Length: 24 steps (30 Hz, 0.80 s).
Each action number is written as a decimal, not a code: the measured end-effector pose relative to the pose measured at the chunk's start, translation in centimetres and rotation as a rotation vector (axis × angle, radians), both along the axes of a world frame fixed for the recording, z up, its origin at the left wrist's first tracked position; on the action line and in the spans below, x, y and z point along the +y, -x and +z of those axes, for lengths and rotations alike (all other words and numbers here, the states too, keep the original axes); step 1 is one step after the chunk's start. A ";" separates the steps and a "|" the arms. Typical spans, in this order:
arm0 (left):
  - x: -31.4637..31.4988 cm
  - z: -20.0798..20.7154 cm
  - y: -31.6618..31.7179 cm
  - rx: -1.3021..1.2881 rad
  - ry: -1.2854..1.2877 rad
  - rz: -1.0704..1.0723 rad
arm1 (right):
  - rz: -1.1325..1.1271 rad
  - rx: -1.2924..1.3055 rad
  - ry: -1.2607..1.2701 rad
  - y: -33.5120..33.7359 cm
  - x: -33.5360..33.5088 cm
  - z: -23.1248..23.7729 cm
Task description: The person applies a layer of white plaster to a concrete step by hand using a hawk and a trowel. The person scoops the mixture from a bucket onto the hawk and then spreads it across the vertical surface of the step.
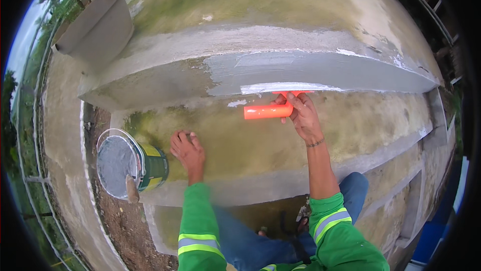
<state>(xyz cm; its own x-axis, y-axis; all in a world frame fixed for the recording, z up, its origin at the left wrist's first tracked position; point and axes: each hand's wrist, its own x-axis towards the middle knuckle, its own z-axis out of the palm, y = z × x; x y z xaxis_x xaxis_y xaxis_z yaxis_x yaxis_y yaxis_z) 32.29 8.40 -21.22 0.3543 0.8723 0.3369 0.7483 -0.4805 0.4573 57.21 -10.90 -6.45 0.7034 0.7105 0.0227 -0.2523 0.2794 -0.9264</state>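
My right hand (302, 113) is closed around the neck of a wide trowel with a bright orange tubular handle (268, 111). Its long blade (290, 87) lies against the lower edge of the step's upright face, along a whitish strip of paste. Fresh grey coating (280, 70) covers much of that face, while the left stretch (160, 83) looks bare and stained. My left hand (188, 152) leans on the mossy tread (225, 136) below, fingers bent but a little apart, with nothing seen in it.
At the left stands a green and yellow bucket (153, 166) of grey paste, a tool handle (132, 189) over its rim. A large planter (97, 25) sits at upper left. Bare soil (120, 226) borders the steps, and a metal railing (37, 178) runs along the far left.
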 end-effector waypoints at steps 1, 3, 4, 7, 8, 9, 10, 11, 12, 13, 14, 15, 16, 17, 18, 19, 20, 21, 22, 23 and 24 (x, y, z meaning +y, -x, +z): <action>-0.1 0.0 0.1 0.014 0.021 0.017 | 0.008 0.032 0.090 -0.3 -0.2 -2.2; 0.1 -0.2 0.4 0.024 0.012 0.018 | 0.021 0.073 0.176 -0.6 0.2 -3.8; 0.2 -0.4 0.3 0.028 0.008 0.015 | 0.003 0.044 0.188 -1.0 0.9 -3.7; 0.3 -0.7 0.1 0.024 -0.021 0.013 | -0.028 -0.022 0.209 -2.6 3.4 -2.1; 0.2 -0.7 -0.1 0.021 -0.021 0.011 | -0.044 -0.062 0.221 -3.2 4.1 -1.0; 0.1 -0.6 -0.2 0.026 -0.019 0.014 | -0.046 -0.062 0.220 -3.2 5.1 0.4; 0.0 -0.7 -0.1 0.036 -0.014 0.016 | 0.009 -0.099 0.209 -2.7 6.2 2.1; 0.0 -0.7 0.4 0.048 -0.012 0.016 | 0.068 -0.128 0.197 -1.7 7.2 3.2; -0.1 -0.7 0.1 0.037 0.011 0.010 | 0.058 -0.131 0.203 -0.8 7.5 4.5; 0.0 -0.7 0.2 0.033 0.030 0.012 | 0.083 -0.149 0.169 0.4 8.1 5.5; 0.2 -0.8 0.3 0.035 0.030 0.011 | 0.109 -0.168 0.135 1.2 8.3 5.7; 0.4 -0.8 0.7 0.040 0.016 0.017 | 0.112 -0.168 0.131 2.0 8.1 5.8; 0.4 -0.9 0.5 0.039 0.009 0.018 | 0.128 -0.158 0.066 2.7 7.6 5.6; 0.3 -1.0 0.4 0.034 0.013 0.019 | 0.146 -0.146 0.001 3.5 7.0 5.3; 0.6 -0.6 0.9 0.045 0.001 0.023 | 0.155 -0.144 -0.006 4.1 6.4 3.9; 0.6 -0.6 0.8 0.048 -0.002 0.019 | 0.114 -0.083 0.043 4.0 5.1 1.2; 0.5 -0.7 0.4 0.043 -0.002 0.021 | 0.074 -0.022 0.090 3.5 4.0 -1.4; 0.3 -0.8 0.1 0.039 -0.012 0.008 | 0.076 -0.022 0.091 3.1 3.2 -3.7; 0.3 -0.8 0.0 0.036 -0.024 -0.001 | 0.074 0.046 0.150 2.8 2.5 -5.8; 0.2 -0.8 0.0 0.040 -0.019 0.004 | 0.072 0.115 0.216 2.7 2.2 -7.3; 0.3 -0.6 0.2 0.031 -0.007 0.004 | 0.080 0.122 0.218 2.9 2.7 -8.1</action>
<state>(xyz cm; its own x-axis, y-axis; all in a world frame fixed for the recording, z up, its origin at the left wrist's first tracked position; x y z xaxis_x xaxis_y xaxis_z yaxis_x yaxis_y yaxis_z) 32.14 8.69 -21.83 0.3612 0.8714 0.3320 0.7638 -0.4807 0.4307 54.32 -8.19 -14.53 0.6331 0.7426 -0.2187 -0.3790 0.0509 -0.9240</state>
